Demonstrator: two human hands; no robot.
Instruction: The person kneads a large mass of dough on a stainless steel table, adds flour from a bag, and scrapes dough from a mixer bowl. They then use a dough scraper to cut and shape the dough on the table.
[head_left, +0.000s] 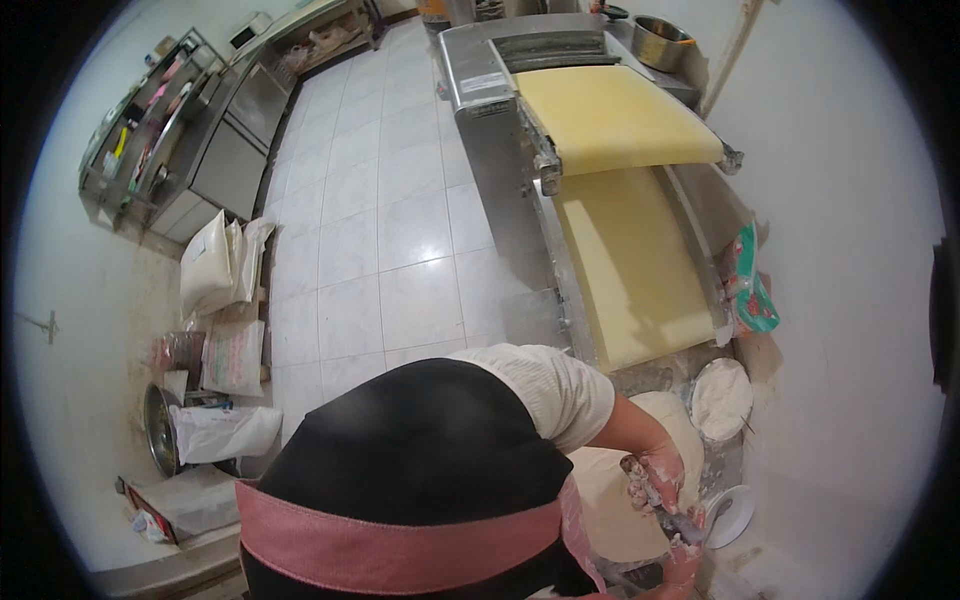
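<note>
My left hand (660, 476), dusted with flour, grips the handle of a short-bladed tool (679, 525), a knife or a scraper. At its blade end are the floured fingers of my right hand (684, 562), which pinch the blade; part of that hand is cut off from clear sight. Beneath and beside both hands spreads a large slab of pale dough (615, 502) on the work surface. A round container of white flour (721, 397) stands beyond the dough. Close to the blade is a white bowl (733, 517) with a greyish thing inside.
A dough sheeter with upper (615, 112) and lower yellow belts (630, 270) adjoins the dough. A green-and-white bag (750, 292) leans by the wall. Black cloth with a pink band (405, 547) fills the foreground. Sacks (206, 262) and a metal basin (159, 431) line the left wall.
</note>
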